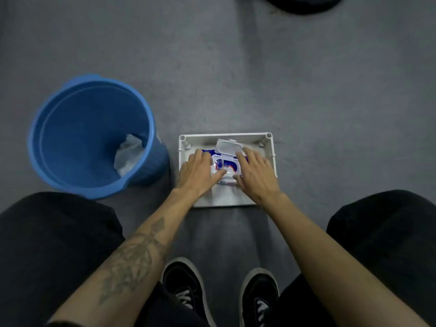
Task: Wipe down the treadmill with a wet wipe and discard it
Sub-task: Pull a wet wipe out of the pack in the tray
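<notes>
Bucket (89, 128): blue, white crumpled wipe (128, 154) inside. Tray (226, 138): white. Wipes pack (225, 165) in tray: blue and white, red accent; flip lid (228, 146) translucent white. Floor (259, 79): mottled grey. Shoes (186, 286): black, white soles, white laces. Trousers (47, 244): black. Forearm nearest bucket: dark tattoo (132, 260).

Indoor room, grey floor (236, 79), blue bucket (94, 135)

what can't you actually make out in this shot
Head view, the only one:
- White plastic tray: its near part is covered by the left hand and right hand.
- Blue-and-white wet wipe pack: its flip lid is up, but the hands hide most of it; print too small to read.
- Whether a wipe is pinched: thumbs block the opening.
- Blue plastic bucket: its wall hides part of the crumpled white material.
- Dark object: cut off by the top edge.
</notes>
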Available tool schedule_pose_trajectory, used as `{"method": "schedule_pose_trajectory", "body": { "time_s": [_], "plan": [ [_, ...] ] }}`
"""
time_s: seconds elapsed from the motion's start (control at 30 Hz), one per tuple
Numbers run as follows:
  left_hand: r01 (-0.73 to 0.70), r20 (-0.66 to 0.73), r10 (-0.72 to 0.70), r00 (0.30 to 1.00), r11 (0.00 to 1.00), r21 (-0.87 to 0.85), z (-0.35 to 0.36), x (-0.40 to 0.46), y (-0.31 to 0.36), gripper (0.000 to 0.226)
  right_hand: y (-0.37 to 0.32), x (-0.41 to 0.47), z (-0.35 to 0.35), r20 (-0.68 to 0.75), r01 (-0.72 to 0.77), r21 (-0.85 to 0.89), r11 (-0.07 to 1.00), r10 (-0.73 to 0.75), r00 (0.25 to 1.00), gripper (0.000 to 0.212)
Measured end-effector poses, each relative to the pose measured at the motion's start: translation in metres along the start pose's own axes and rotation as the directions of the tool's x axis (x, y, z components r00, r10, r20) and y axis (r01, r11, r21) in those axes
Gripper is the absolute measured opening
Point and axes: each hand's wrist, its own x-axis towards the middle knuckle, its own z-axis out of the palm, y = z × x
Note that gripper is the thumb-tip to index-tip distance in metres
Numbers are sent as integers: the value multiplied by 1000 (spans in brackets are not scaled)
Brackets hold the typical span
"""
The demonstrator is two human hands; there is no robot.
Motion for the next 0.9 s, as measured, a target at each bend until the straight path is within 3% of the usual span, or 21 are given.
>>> {"method": "schedule_pose_trajectory", "body": {
  "time_s": [0.13, 0.4, 0.57, 0.7, 0.9],
  "plan": [
    [120, 43, -117, 992, 990, -74, 20, 9, 15, 49, -1, -1, 13, 12, -22, 14, 1000, 21, 1000, 55],
    [227, -20, -247, 969, 916, -331, 39, 16, 17, 11, -1, -2, 31, 10, -14, 80, 997, 13, 1000, 38],
    [257, -46, -328, 943, 812, -524, 36, 17, 1, 9, -5, 12, 28, 21, 47, 153, 987, -51, 998, 37],
    [286, 10, -360, 933, 725, -627, 38, 15, -8, 15, -19, 24, 28, 9, 36, 212, 977, -39, 999, 32],
    [304, 24, -367, 930, 730, -613, 39, 10, -12, 12, -24, 37, 34, 46, -40, 118, 992, 34, 998, 12]
  ]
}}
